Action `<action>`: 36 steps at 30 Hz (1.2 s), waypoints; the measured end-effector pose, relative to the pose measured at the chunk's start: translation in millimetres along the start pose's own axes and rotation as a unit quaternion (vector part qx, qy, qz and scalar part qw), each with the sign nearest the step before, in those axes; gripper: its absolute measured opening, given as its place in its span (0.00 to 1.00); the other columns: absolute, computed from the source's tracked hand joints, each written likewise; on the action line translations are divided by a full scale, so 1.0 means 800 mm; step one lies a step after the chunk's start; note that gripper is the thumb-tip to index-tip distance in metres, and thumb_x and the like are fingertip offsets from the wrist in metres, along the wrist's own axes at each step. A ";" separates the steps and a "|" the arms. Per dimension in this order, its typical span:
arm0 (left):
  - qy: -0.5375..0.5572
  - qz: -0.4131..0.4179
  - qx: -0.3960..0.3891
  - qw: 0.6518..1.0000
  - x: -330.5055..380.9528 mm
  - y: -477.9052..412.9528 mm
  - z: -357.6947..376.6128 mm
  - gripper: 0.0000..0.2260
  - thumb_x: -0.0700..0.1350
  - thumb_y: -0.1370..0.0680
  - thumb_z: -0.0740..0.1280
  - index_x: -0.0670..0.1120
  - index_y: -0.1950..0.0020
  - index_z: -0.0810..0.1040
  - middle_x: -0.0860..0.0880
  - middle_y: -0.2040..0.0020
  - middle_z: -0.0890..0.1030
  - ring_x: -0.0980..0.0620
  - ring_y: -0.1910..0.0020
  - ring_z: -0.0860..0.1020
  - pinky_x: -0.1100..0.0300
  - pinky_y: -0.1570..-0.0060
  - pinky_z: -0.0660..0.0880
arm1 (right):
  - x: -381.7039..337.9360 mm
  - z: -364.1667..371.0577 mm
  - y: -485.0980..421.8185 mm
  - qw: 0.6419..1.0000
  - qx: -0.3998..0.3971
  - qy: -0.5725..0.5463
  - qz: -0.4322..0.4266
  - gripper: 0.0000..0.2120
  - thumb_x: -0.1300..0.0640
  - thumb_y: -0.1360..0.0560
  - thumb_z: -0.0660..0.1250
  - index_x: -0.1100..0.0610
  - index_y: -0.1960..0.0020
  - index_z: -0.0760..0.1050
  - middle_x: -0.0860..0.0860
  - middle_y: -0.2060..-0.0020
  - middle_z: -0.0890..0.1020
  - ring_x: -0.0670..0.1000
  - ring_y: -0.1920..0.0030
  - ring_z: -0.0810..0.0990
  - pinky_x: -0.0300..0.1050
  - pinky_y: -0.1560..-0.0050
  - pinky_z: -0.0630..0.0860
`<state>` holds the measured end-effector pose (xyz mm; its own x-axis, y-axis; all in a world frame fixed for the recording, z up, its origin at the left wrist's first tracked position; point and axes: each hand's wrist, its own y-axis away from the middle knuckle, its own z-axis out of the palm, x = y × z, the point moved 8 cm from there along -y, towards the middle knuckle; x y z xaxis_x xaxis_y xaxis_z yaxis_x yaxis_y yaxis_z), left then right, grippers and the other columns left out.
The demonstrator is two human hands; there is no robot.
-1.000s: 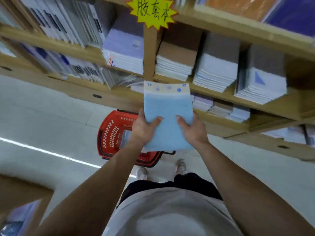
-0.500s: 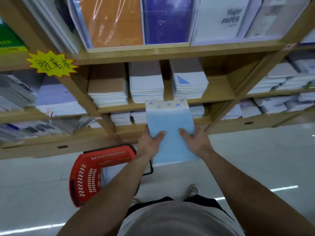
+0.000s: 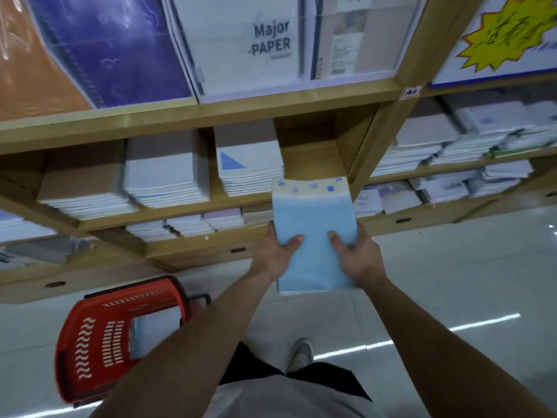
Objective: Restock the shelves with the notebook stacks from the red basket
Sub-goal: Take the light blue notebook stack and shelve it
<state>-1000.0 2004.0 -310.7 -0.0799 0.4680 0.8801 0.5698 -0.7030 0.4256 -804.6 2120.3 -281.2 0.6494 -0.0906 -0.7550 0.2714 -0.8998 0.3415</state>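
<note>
Nearest, on the floor to the left of the person's legs, the red basket stands with more pale blue notebooks lying in it, so the restocking looks only partly done. Further out and to the right, both hands grasp the notebook stack at its near end: the left hand on the left edge and the right hand on the right edge, each with the thumb pressed on the top cover and the fingers hidden beneath. The two hands sit level, neither clearly nearer the shelf. The stack lies roughly flat, its long axis running straight away from the person, with the dotted cream band at the far end. That far end is at the front lip of the middle shelf, in line with the empty bay just beyond it. The bay is bounded on the left by the stack with the blue triangle and on the right by the slanting wooden upright. I judge the coming move to be a straight push forward, keeping clear of both sides.
</note>
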 end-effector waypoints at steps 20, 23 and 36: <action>-0.111 0.008 0.024 0.994 0.029 -0.246 0.075 0.24 0.56 0.23 0.72 0.52 0.31 0.70 0.52 0.42 0.81 0.49 0.46 0.81 0.56 0.49 0.78 | 0.018 0.028 -0.267 0.999 0.038 -0.002 -0.019 0.27 0.40 0.25 0.71 0.54 0.32 0.74 0.55 0.41 0.83 0.59 0.42 0.81 0.43 0.50 0.73; -0.145 0.015 0.025 0.989 0.029 -0.252 0.078 0.20 0.51 0.21 0.70 0.50 0.31 0.70 0.53 0.42 0.80 0.52 0.48 0.79 0.60 0.52 0.74 | 0.024 0.031 -0.287 0.999 0.048 -0.005 -0.004 0.29 0.37 0.27 0.72 0.54 0.34 0.75 0.54 0.42 0.83 0.58 0.42 0.82 0.45 0.48 0.76; -0.098 -0.034 0.053 0.993 -0.018 -0.192 0.087 0.12 0.49 0.19 0.68 0.55 0.38 0.69 0.55 0.45 0.81 0.54 0.48 0.80 0.62 0.50 0.73 | 0.062 0.026 -0.256 0.999 0.012 0.015 0.030 0.33 0.33 0.24 0.65 0.58 0.32 0.72 0.56 0.41 0.82 0.59 0.42 0.82 0.53 0.43 0.79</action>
<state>-1029.7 2142.4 -403.4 0.0332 0.6155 0.7874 0.6518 -0.6106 0.4498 -842.7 2291.4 -399.8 0.6851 -0.1323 -0.7164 0.2141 -0.9034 0.3716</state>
